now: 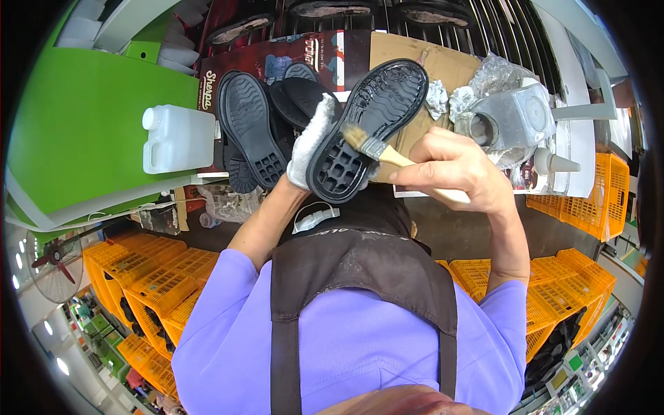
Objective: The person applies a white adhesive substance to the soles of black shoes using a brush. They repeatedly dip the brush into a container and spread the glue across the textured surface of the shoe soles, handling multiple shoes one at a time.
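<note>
My left hand (312,142), in a white glove, grips a black shoe sole (387,97) from its left edge and holds it tilted up above the bench. The sole's inner side faces me, with a grid of hollows at the heel and a wet shine over the forefoot. Bare fingers of my right hand (449,169) close round the pale wooden handle of a paintbrush (387,153). Its bristles touch the sole near the middle, by the heel grid. More black soles (252,117) lie in a pile just left of my gloved hand.
A white plastic jug (181,138) stands on the green surface (104,124) at left. Right of the sole are a cut-open clear plastic container (522,117), crumpled wrap and a nozzle bottle (553,162). Dark shoe parts (332,8) sit on the far rollers; orange crates (159,277) flank me.
</note>
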A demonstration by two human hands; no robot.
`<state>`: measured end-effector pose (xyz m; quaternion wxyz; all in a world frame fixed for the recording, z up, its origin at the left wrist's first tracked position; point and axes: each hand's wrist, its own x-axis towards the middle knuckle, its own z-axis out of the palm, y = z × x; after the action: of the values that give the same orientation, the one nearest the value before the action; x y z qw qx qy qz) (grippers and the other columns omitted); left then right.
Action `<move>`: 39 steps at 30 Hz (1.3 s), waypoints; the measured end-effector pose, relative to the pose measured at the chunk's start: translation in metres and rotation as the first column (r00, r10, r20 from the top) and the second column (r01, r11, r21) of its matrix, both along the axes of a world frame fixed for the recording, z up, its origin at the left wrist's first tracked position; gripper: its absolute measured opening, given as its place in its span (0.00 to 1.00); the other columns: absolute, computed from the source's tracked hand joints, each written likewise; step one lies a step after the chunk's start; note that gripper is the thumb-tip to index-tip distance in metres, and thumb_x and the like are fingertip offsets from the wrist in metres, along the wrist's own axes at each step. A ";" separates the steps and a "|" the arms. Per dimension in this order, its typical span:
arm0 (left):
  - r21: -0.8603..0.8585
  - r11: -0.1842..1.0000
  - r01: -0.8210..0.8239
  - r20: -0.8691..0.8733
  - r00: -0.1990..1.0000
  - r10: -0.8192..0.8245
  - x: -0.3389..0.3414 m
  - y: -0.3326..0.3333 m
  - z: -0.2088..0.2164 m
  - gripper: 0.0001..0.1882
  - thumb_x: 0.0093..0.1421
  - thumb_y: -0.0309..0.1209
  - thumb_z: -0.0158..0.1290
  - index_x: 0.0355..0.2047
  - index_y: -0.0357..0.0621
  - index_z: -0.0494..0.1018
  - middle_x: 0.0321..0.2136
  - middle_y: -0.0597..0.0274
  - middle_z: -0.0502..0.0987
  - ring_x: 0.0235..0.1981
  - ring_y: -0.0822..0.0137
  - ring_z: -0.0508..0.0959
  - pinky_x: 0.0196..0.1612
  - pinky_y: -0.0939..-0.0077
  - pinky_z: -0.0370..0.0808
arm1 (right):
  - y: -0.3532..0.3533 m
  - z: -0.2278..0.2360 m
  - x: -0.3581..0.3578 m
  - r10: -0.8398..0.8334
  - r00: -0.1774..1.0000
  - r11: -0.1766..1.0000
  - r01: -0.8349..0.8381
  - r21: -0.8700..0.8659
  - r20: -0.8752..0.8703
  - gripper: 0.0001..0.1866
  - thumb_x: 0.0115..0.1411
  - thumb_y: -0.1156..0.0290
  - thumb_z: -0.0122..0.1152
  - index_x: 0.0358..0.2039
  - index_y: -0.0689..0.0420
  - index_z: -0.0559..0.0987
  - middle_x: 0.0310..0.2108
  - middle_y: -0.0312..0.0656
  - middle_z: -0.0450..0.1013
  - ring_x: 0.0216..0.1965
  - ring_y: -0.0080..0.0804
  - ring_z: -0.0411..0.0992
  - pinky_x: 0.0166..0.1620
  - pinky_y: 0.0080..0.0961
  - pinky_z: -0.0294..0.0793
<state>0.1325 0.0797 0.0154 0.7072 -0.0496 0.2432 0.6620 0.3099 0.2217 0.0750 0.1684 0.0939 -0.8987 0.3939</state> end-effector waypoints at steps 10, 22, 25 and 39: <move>0.094 0.984 0.152 0.068 0.985 -0.159 0.003 -0.005 -0.012 0.39 0.59 0.62 0.33 0.54 0.37 0.61 0.33 0.34 0.73 0.26 0.48 0.78 0.22 0.62 0.79 | 0.025 -0.007 0.009 -0.412 0.911 0.911 0.412 0.020 -0.004 0.12 0.49 0.81 0.61 0.36 0.58 0.78 0.24 0.40 0.70 0.27 0.33 0.69 0.31 0.26 0.68; 0.134 0.978 0.157 0.060 0.984 -0.166 0.004 -0.004 -0.029 0.36 0.62 0.59 0.31 0.53 0.39 0.63 0.37 0.40 0.74 0.31 0.53 0.79 0.33 0.62 0.79 | 0.008 -0.021 0.002 -0.526 0.844 0.834 0.536 0.127 -0.109 0.11 0.49 0.79 0.62 0.35 0.59 0.77 0.23 0.42 0.69 0.24 0.36 0.69 0.28 0.29 0.69; 0.127 0.992 0.013 0.151 0.988 -0.033 0.003 -0.001 -0.026 0.34 0.63 0.57 0.33 0.53 0.39 0.64 0.39 0.44 0.74 0.35 0.54 0.78 0.39 0.61 0.77 | -0.021 -0.018 0.004 -0.341 0.934 0.931 0.351 0.101 -0.103 0.12 0.47 0.76 0.64 0.35 0.57 0.76 0.22 0.40 0.68 0.23 0.35 0.68 0.25 0.29 0.68; 0.082 0.984 0.156 -0.023 0.988 -0.155 0.008 -0.012 -0.027 0.36 0.62 0.58 0.31 0.52 0.38 0.64 0.37 0.43 0.74 0.34 0.55 0.78 0.35 0.64 0.78 | 0.019 -0.041 0.007 -0.638 0.768 0.765 0.623 -0.162 -0.057 0.08 0.55 0.75 0.59 0.36 0.61 0.79 0.29 0.41 0.75 0.24 0.26 0.71 0.30 0.20 0.71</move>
<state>0.1402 0.0677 -0.0112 0.7560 0.0047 0.2242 0.6149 0.3173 0.2404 0.0342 0.3456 -0.2037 -0.8388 0.3680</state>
